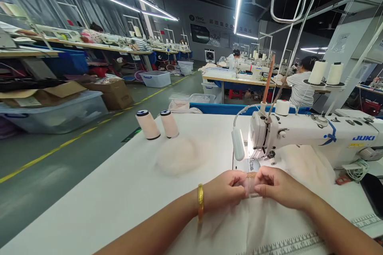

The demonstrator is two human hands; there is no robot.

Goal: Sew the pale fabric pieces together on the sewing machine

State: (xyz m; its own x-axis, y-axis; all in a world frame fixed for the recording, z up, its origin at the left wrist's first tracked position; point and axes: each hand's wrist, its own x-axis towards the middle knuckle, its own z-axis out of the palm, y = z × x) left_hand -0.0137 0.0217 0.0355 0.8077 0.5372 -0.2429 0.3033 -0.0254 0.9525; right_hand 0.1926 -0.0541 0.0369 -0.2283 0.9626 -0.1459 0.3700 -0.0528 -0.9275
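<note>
My left hand [231,189], with a gold bangle at the wrist, pinches an edge of thin pale fabric [254,223]. Close beside it, my right hand [273,187] grips the same edge, so a short strip of cloth spans the gap between my fingers. The rest of the fabric hangs down over the table's front, slightly blurred. Just beyond my fingertips are the needle and presser foot [253,163] of a white sewing machine [302,131]. I cannot tell whether the cloth touches the foot.
Two thread cones [148,124] and a blurred pale cloth heap [179,157] are on the white table [119,199] to the left. More pale fabric [308,163] lies behind my right hand. A ruler [287,245] runs along the front; a black object [374,193] sits far right.
</note>
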